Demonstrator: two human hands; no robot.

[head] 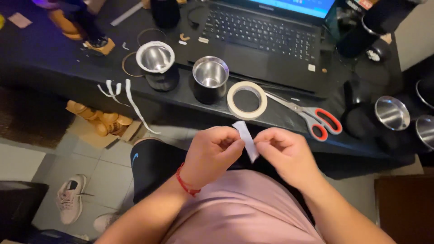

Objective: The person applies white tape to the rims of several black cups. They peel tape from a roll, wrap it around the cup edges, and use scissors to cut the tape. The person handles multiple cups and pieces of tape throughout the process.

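Both hands, left (211,153) and right (284,156), pinch a short tape strip (247,140) between them above the lap, just off the desk's (68,72) front edge, fingertips seemingly hiding the strip's lower end, below the tape roll (247,100).

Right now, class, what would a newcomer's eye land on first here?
Two hands, the left hand and right hand, pinch a short strip of white tape over the lap. Just beyond, on the black desk's edge, lie a masking tape roll and red-handled scissors.
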